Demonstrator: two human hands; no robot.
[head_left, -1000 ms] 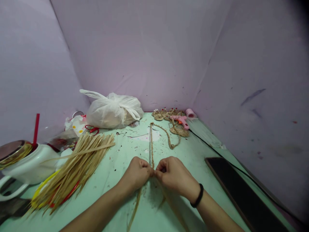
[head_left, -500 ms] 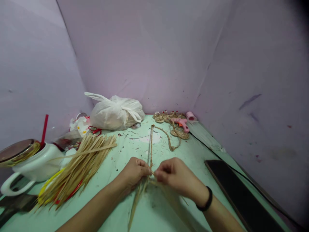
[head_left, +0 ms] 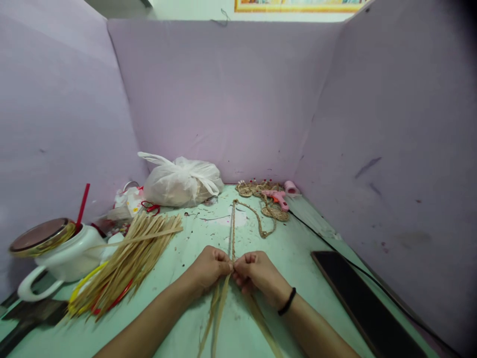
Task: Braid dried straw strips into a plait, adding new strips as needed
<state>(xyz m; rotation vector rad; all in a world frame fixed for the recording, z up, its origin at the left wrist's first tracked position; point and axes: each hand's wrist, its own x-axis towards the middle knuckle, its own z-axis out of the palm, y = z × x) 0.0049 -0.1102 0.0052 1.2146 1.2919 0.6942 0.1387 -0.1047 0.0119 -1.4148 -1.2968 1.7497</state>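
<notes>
A thin braided straw cord (head_left: 233, 228) runs straight toward me down the middle of the green table, its far part looping off to the right. My left hand (head_left: 212, 267) pinches the near end of the braid between thumb and fingers. Close against it, my right hand (head_left: 257, 273) is closed on the straw strands at the same spot. Loose flat straw strands (head_left: 219, 313) trail from under the left hand toward the near edge, and another strand (head_left: 263, 323) hangs below the right hand. The fingertips hide the exact crossing of the strands.
A bundle of straw strips (head_left: 137, 258) lies left, beside a white mug (head_left: 70, 253). Behind are a tied white plastic bag (head_left: 182, 181) and red-handled scissors (head_left: 151, 206). A pink glue gun (head_left: 276, 198) rests near coiled braid (head_left: 274, 213); its cable passes a dark flat slab (head_left: 357, 298).
My right hand has moved left, up against my left hand, and its strands now hang below it. The head view has tilted up, showing the wall's top edge.
</notes>
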